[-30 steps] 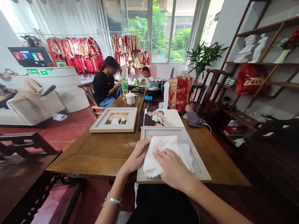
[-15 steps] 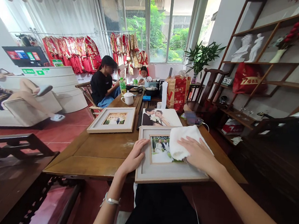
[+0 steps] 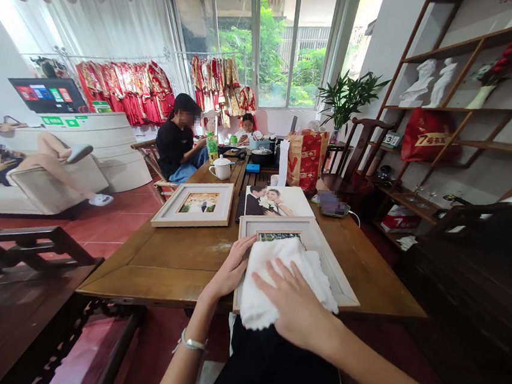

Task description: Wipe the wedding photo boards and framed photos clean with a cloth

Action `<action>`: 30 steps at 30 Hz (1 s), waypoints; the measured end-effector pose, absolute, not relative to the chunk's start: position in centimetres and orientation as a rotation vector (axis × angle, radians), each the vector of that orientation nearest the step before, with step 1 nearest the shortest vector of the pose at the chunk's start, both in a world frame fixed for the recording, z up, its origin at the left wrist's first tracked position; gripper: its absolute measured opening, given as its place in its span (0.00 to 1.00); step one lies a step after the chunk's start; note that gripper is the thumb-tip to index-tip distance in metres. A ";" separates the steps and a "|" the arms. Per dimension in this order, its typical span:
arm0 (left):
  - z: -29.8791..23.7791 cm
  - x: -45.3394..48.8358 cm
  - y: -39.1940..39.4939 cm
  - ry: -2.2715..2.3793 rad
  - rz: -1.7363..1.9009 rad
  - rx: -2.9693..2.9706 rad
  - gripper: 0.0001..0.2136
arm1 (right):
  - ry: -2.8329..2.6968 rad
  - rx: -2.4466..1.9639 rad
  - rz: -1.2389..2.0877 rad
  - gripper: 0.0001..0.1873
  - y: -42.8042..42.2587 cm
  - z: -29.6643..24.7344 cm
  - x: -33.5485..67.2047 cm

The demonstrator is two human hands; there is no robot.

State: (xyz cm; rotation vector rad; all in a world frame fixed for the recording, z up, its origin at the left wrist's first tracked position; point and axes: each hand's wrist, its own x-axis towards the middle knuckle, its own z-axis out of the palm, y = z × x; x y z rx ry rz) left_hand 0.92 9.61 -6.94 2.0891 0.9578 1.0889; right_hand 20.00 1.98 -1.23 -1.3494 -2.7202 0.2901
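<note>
A framed wedding photo [image 3: 346,295] lies face up near the table's front edge. My left hand [image 3: 233,266] grips its left side, fingers together along the rim. My right hand [image 3: 296,301] holds a folded white cloth [image 3: 261,289] down against the frame's face, its fingers spread on top. The cloth covers most of the picture and overhangs the front rim; only the photo's upper strip shows. Beyond the frame lies an unframed print of a couple [image 3: 280,201]. A second framed photo [image 3: 198,203] rests to the left.
A white lidded cup [image 3: 221,167], a green-labelled bottle [image 3: 212,148] and a red-and-gold paper bag [image 3: 304,160] stand farther back on the wooden table [image 3: 158,267]. A phone with a cable [image 3: 333,207] lies at right. One person sits at the table's left side, another at its far end.
My right hand has swept the white cloth left and towards me, from the frame's upper right across the picture to its lower left. My left hand has stayed at the frame's left side.
</note>
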 end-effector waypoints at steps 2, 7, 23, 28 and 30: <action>-6.9 0.9 9.6 0.949 1.085 2.103 0.23 | -2.767 -1.273 0.376 0.43 0.4 -0.2 21.1; -6.8 0.7 9.6 0.946 1.036 2.144 0.20 | -2.797 -1.568 0.339 0.43 0.4 1.8 25.3; -6.8 0.8 9.7 0.987 1.027 2.118 0.20 | -2.529 -1.460 0.256 0.49 3.4 -3.0 22.8; -6.8 0.9 9.8 0.953 1.071 2.105 0.17 | -2.597 -1.257 0.439 0.51 0.1 -1.5 21.2; -6.7 0.9 9.7 0.962 1.059 2.088 0.19 | -2.648 -1.240 0.450 0.52 -0.7 -1.1 22.3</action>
